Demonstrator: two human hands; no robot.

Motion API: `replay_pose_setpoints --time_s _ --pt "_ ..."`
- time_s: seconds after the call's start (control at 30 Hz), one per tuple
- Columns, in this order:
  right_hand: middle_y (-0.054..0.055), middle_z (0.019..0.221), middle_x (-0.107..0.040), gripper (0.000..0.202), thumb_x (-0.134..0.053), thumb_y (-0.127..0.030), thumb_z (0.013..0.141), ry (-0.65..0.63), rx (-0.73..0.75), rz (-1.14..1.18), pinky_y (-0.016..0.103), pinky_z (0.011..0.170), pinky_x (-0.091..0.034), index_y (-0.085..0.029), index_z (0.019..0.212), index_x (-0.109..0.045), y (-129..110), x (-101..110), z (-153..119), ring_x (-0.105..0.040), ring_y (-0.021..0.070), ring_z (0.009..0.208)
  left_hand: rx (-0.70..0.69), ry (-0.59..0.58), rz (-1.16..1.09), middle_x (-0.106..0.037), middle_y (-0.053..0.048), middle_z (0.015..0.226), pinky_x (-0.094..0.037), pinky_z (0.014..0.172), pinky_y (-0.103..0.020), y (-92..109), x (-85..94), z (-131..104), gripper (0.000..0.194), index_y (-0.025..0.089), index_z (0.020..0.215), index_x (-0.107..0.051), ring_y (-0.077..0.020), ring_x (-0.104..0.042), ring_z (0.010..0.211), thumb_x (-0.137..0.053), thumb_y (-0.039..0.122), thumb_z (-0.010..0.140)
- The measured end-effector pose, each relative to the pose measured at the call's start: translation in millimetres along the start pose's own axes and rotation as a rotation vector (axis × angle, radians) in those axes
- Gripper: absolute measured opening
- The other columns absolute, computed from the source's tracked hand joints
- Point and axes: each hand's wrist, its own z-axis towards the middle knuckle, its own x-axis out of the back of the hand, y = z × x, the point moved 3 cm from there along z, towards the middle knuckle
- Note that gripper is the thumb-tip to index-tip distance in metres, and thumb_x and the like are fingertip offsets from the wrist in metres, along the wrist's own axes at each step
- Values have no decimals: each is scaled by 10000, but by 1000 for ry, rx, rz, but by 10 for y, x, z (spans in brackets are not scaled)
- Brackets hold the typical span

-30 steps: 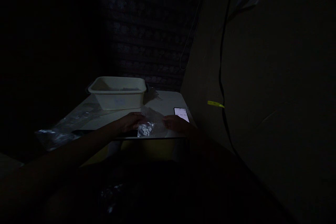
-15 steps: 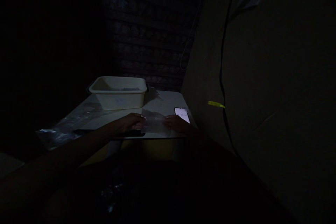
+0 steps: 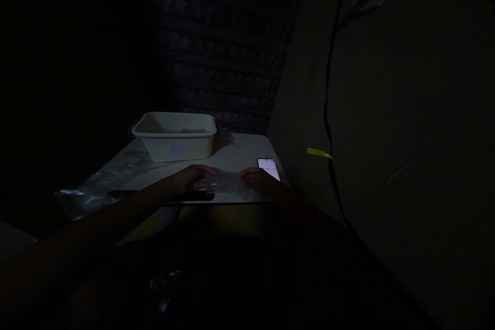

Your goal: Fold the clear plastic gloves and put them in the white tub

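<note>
A clear plastic bag [image 3: 228, 184] is stretched between my two hands, just over the front part of the white table [image 3: 247, 147]. My left hand [image 3: 193, 178] pinches its left side, fingers closed. At its right side, my right hand [image 3: 257, 179] grips it with thumb and fingers together. Whether anything lies inside the bag is too dark to tell. Just beyond my right hand lies a lit phone [image 3: 269, 167] showing digits. Behind my left hand stands a cream plastic tub [image 3: 180, 147] with clear plastic pieces inside.
Loose clear plastic [image 3: 88, 201] hangs over the table's left edge, and more plastic [image 3: 230, 137] lies right of the tub. A long dark slot [image 3: 193, 196] runs along the front edge. On the right wall hangs a black cable [image 3: 328, 87] with a yellow tag [image 3: 319, 153].
The bag's upper edge has dropped and it now lies flatter between my hands. Both hands keep hold of it and have barely shifted. The phone's digits have changed.
</note>
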Motion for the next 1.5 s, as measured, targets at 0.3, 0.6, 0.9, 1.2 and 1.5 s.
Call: replay_pose_setpoints --time_s 0.3,0.6,0.9,1.2,1.5 --pt "34 756 -582 313 -525 -125 578 139 100 -126 245 578 -424 -150 890 -521 18 118 34 -535 110 656 -115 39 158 -577 -45 537 -437 557 -212 -56 39 57 136 91 454 -547 -132 -543 553 -427 28 469" --pt "77 1070 -501 423 -380 -70 606 446 198 -649 339 783 -406 -152 1009 -476 -77 130 65 -470 166 959 -489 158 891 -601 -88 869 -404 703 -284 8 206 143 329 106 882 -558 -193 -543 799 -430 274 631" --pt "124 1158 -426 412 -288 -171 744 233 458 -1592 313 917 -254 -51 1124 -392 51 -565 92 -362 173 1070 -555 11 1733 -137 -206 1288 -133 924 -406 -287 -109 -49 727 -1 1236 -135 -261 -92 1184 -257 495 719" --pt "150 1243 -304 567 -145 -449 788 199 388 -1737 425 932 -130 -68 1175 -308 209 -739 88 -204 222 1162 -675 -52 1838 -138 -200 1292 -103 930 -383 -399 -319 -142 844 35 1245 -128 -283 -89 1179 -360 561 627" --pt "169 1231 -317 577 -167 -470 778 233 280 -1719 448 925 -111 -70 1151 -351 242 -714 -11 -211 234 1159 -609 2 1851 -171 -233 1271 -80 892 -470 -418 -326 -155 830 41 1231 -203 -351 -100 1160 -367 568 610"
